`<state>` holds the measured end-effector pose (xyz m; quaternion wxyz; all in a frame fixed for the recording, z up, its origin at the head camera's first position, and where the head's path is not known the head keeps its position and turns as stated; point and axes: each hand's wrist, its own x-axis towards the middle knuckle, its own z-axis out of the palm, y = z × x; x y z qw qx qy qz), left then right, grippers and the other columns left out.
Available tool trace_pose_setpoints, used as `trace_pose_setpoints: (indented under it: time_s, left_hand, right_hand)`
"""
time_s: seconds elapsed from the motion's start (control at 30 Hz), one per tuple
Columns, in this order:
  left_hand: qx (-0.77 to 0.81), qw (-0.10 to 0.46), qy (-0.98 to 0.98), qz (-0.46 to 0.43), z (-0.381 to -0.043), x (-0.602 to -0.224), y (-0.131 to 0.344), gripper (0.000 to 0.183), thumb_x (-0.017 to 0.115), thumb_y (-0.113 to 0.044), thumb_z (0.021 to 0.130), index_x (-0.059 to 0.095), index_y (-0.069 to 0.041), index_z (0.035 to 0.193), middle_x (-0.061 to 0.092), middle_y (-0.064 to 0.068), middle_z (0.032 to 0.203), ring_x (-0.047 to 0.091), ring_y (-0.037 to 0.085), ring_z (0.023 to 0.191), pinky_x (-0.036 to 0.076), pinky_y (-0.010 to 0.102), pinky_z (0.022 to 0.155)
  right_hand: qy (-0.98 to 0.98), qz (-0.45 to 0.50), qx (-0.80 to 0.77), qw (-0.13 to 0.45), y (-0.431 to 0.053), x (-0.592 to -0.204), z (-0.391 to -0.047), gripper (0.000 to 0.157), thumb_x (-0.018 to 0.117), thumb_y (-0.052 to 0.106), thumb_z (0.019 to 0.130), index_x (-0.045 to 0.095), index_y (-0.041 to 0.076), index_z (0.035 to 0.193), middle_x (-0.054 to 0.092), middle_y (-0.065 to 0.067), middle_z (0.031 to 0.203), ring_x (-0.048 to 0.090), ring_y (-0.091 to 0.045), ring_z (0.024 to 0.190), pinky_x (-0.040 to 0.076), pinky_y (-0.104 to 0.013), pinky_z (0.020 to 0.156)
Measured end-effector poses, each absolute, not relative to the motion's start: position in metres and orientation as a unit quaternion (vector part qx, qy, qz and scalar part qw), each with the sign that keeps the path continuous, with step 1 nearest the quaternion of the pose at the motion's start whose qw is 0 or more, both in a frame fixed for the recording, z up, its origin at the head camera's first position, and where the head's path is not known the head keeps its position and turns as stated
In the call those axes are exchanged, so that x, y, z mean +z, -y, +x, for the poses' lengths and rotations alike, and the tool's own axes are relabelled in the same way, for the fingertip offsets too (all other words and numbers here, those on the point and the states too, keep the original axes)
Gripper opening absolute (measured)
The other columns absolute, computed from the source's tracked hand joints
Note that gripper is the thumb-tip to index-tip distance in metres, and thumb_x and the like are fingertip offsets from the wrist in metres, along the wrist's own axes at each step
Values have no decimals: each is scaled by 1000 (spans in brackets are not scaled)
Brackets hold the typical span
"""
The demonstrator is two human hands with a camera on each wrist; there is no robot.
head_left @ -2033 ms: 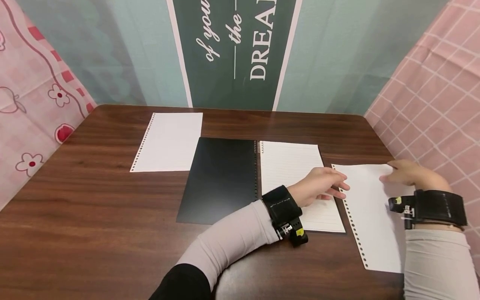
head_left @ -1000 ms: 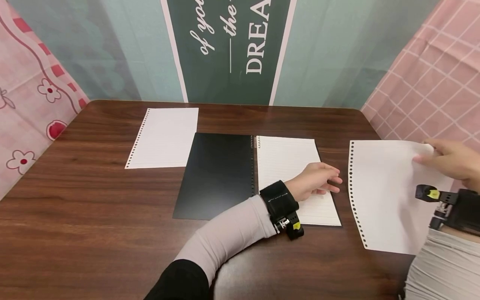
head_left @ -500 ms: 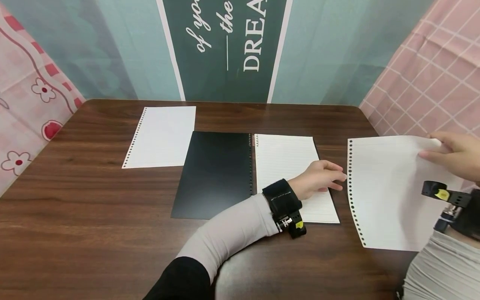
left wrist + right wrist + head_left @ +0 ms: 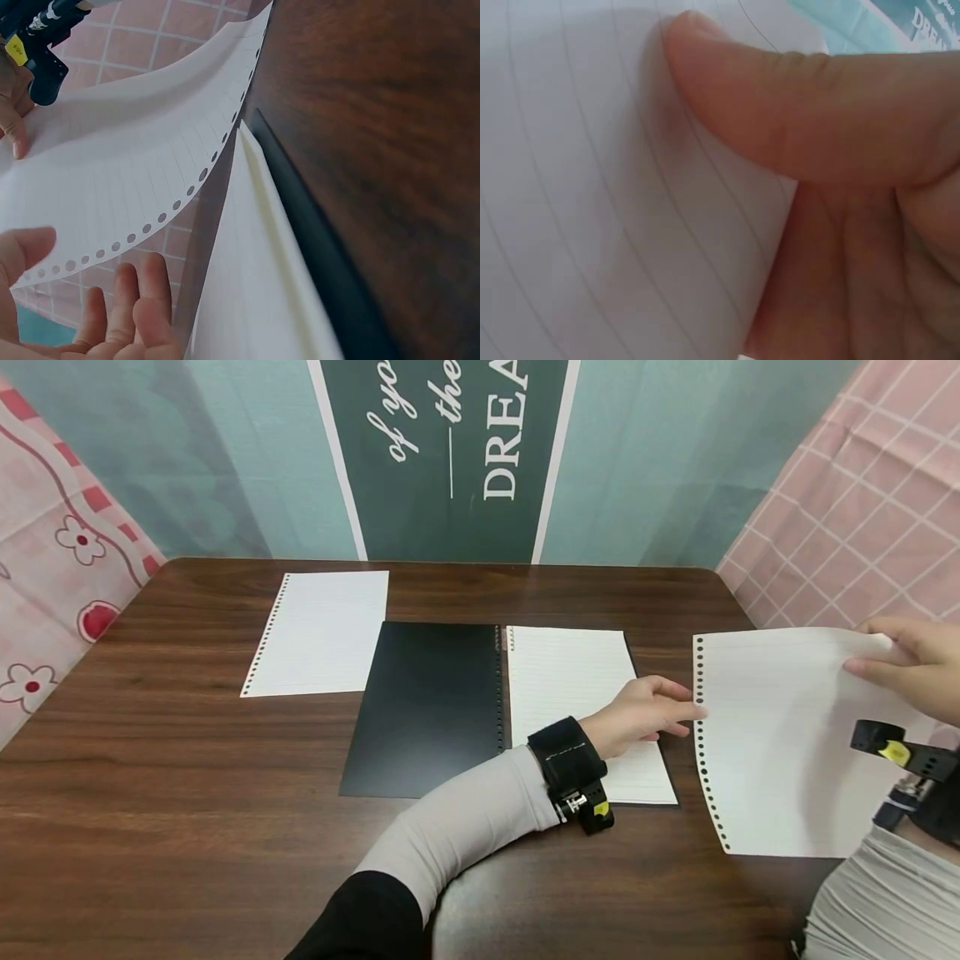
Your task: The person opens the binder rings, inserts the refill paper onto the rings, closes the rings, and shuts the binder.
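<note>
Punched sheet, right of frame, has shifted up and right within two seconds, now bowed; right hand pinches its upper right, thumb in front. Left hand, thumb and fingers apart, at the holed edge, contact unclear. Likely lifted, free to shift.

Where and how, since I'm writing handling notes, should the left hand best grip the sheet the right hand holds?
Probably the punched edge of the sheet, coming from its left, with the thumb above and fingers beneath. That edge faces the left hand and partly bows up off the table, leaving room underneath, while the right hand pinches the opposite side.
</note>
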<state>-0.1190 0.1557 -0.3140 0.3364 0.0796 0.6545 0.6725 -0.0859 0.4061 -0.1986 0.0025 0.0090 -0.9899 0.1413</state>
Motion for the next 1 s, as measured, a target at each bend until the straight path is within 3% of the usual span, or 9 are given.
trace_pose_setpoints:
  time_s: [0.03, 0.1, 0.17, 0.27, 0.4, 0.57, 0.8, 1.0]
  left_hand:
    - [671, 335, -656, 89, -119, -313, -156, 24, 72, -20, 91, 63, -17, 114, 73, -1, 92, 71, 12, 83, 49, 30, 76]
    - [671, 332, -654, 107, -119, -313, -155, 30, 72, -19, 90, 62, -16, 118, 70, -3, 89, 69, 11, 79, 48, 28, 73]
    - [673, 330, -651, 123, -118, -312, -154, 36, 72, -18, 90, 60, -13, 124, 68, -4, 89, 66, 10, 77, 47, 28, 71]
    - [672, 326, -652, 128, -117, -310, -153, 45, 71, -16, 90, 56, -10, 132, 64, -6, 91, 63, 8, 75, 47, 26, 71]
    - [670, 321, -659, 118, -116, -309, -154, 48, 72, -16, 89, 55, -8, 134, 60, -6, 97, 62, 6, 77, 48, 26, 72]
    - [665, 320, -666, 108, -116, -308, -154, 52, 73, -16, 89, 55, -11, 137, 61, -5, 106, 62, 6, 85, 51, 26, 79]
    - [675, 303, -660, 130, -117, -305, -152, 29, 74, -15, 88, 68, -12, 116, 63, -9, 93, 57, 3, 84, 50, 24, 73]
    - [678, 291, -663, 128, -118, -301, -149, 25, 75, -15, 87, 69, -12, 112, 63, -9, 89, 57, 2, 81, 49, 24, 70]
  right_hand:
    - [989, 10, 146, 4, -409, -200, -87, 14, 59, 4, 98, 50, -7, 99, 63, -38, 82, 58, -17, 51, 41, -22, 46]
    - [988, 11, 151, 22, -419, -207, -90, 6, 60, 11, 99, 56, 8, 96, 67, -20, 73, 55, -8, 50, 42, -21, 45]
    - [987, 10, 153, 42, -425, -211, -92, 10, 62, 14, 98, 56, 18, 92, 67, -3, 68, 55, -5, 50, 42, -22, 45]
    - [986, 18, 154, 58, -420, -210, -91, 11, 64, 13, 97, 57, 19, 90, 66, 0, 67, 49, 3, 49, 40, -20, 46]
    - [987, 32, 154, 46, -394, -197, -82, 12, 64, 2, 94, 54, -4, 94, 62, -33, 78, 42, 5, 51, 34, -18, 48]
    - [987, 36, 150, 43, -377, -189, -78, 11, 63, -2, 93, 53, -6, 93, 61, -36, 82, 41, 7, 52, 35, -16, 48]
    - [983, 39, 169, 66, -375, -189, -83, 8, 63, -4, 92, 56, -5, 97, 62, -40, 90, 43, 11, 53, 34, -9, 49]
    - [981, 34, 172, 79, -370, -186, -83, 9, 64, 0, 93, 56, -3, 94, 61, -39, 88, 41, 9, 53, 33, -11, 48]
